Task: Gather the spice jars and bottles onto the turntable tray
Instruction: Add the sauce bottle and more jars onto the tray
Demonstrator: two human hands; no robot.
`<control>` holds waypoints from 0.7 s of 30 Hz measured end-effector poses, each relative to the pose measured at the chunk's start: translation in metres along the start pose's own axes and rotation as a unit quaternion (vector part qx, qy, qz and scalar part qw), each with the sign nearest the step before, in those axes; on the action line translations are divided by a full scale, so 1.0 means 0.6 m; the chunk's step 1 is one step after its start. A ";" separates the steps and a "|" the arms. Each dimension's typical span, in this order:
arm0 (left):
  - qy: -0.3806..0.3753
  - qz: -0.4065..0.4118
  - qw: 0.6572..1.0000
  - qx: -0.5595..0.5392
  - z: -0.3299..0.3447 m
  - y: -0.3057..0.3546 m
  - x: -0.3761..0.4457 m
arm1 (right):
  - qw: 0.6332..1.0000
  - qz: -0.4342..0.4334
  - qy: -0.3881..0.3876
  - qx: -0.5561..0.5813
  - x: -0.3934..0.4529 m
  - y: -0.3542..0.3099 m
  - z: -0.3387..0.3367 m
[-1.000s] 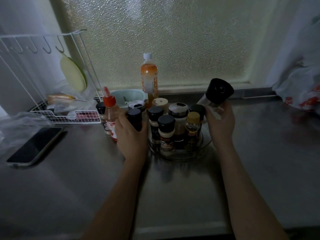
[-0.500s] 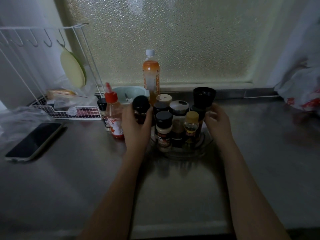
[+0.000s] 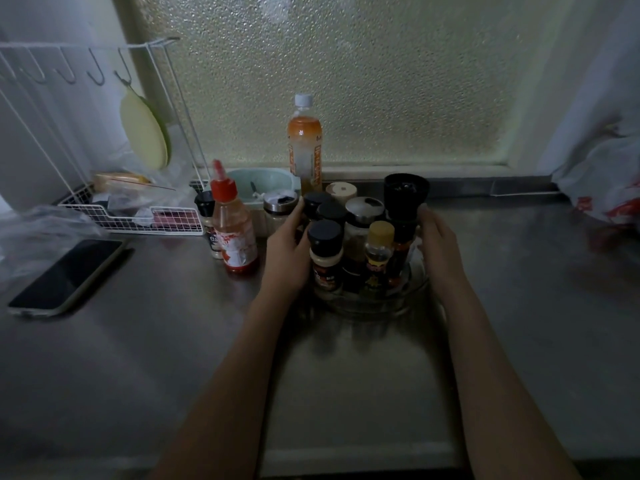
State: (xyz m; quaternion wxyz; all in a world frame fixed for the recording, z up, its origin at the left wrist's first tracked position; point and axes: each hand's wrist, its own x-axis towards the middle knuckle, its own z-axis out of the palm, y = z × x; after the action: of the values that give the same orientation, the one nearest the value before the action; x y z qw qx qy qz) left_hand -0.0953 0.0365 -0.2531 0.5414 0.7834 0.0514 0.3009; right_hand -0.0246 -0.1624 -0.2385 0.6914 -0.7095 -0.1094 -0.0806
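The clear turntable tray (image 3: 375,303) sits mid-counter and holds several spice jars. My left hand (image 3: 287,252) is wrapped around a black-capped jar (image 3: 316,201) at the tray's left side. My right hand (image 3: 438,244) grips the tall black-topped grinder (image 3: 406,192), which stands upright at the tray's right rear. Left of the tray, on the counter, stand a red-capped sauce bottle (image 3: 233,233), a small black-capped shaker (image 3: 207,220) and a silver-lidded glass jar (image 3: 278,209). A tall orange bottle (image 3: 304,147) stands behind by the window.
A phone (image 3: 65,275) lies at the left on the counter. A white wire rack (image 3: 131,220) with a hanging plate fills the back left, next to a mint container (image 3: 259,185). A plastic bag (image 3: 602,178) sits at the far right.
My right hand lowered the black-topped grinder from the air down onto the tray's right rear. My left hand carried the black-capped jar rightward to the tray's left side.
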 end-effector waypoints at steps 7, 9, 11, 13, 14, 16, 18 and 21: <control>0.259 0.094 0.948 0.161 -0.015 0.022 -0.014 | 0.987 -0.086 0.040 -0.130 -0.014 0.000 0.006; 0.374 0.088 0.894 0.231 -0.026 0.036 -0.021 | 0.983 -0.119 0.069 -0.120 -0.019 -0.004 0.005; 0.425 0.040 0.869 0.250 -0.036 0.042 -0.023 | 0.971 -0.166 0.112 -0.128 -0.025 -0.011 0.007; 0.403 -0.031 0.891 0.207 -0.041 0.033 -0.018 | 0.936 -0.250 0.159 -0.191 -0.032 -0.020 0.012; 0.388 -0.047 0.901 0.186 -0.041 0.024 -0.015 | 0.916 -0.287 0.174 -0.219 -0.037 -0.028 0.017; 0.364 -0.063 0.914 0.168 -0.041 0.005 -0.007 | 0.884 -0.342 0.177 -0.265 -0.050 -0.056 0.034; 0.343 -0.078 0.921 0.168 -0.042 -0.011 -0.001 | 0.862 -0.366 0.145 -0.319 -0.065 -0.092 0.061; 0.324 -0.069 0.932 0.148 -0.048 -0.023 -0.004 | 0.842 -0.361 0.025 -0.399 -0.083 -0.145 0.119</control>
State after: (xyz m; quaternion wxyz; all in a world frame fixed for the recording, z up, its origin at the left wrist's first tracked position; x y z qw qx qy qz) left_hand -0.1089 0.0644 -0.2593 0.3925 0.7089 0.3218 0.4898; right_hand -0.0986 -0.0913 -0.1702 0.2727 -0.8323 -0.2991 -0.3788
